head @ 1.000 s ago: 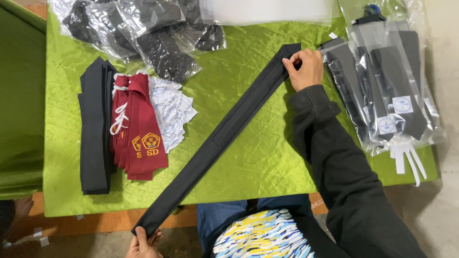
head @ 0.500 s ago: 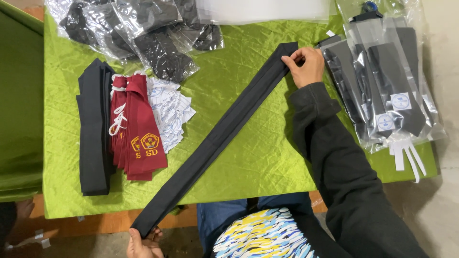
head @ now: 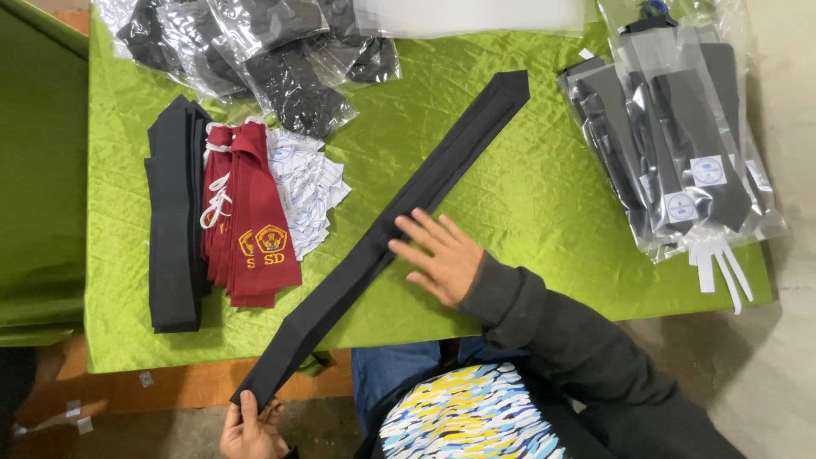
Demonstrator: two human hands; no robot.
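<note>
Long black tie (head: 399, 221) laid diagonally across green table (head: 527, 195), both hands on it.
Right hand (head: 442, 255) flat, fingers spread, just right of tie's middle; left hand (head: 251, 429) pinches near end off table edge. Maroon ties (head: 251, 246) and black ties (head: 174, 217) stacked left; bagged ties (head: 680, 153) right.

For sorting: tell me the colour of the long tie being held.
Plain black tie, clearest in the head view.
</note>
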